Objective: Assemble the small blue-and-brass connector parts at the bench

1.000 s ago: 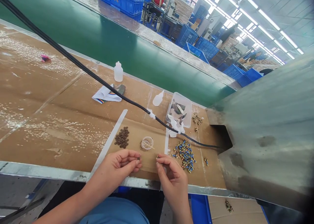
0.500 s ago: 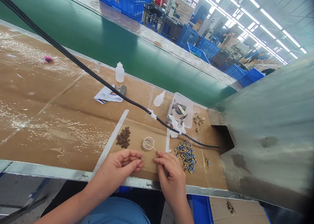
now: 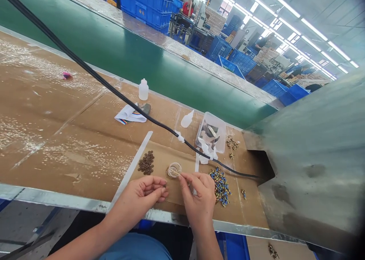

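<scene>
My left hand [image 3: 142,194] rests near the bench's front edge, its fingertips pinched on a tiny dark part. My right hand [image 3: 198,197] pinches a thin stick [image 3: 182,174], whose tip reaches into a small clear cup [image 3: 174,170]. A heap of small brown rings [image 3: 146,163] lies just above my left hand. To the right of my right hand is a pile of blue-and-brass metal pieces [image 3: 220,186]. Farther back are loose brass parts [image 3: 232,143].
A black cable [image 3: 122,99] crosses the cardboard-covered bench [image 3: 57,111] into a grey metal hood [image 3: 310,157]. A clear box [image 3: 210,132], white bottles [image 3: 143,89] and paper [image 3: 128,114] stand behind. A green conveyor belt [image 3: 122,54] runs beyond.
My right hand has moved up and left, bringing the stick's tip into the clear cup. My left hand stays nearly still, and the whole view has shifted slightly.
</scene>
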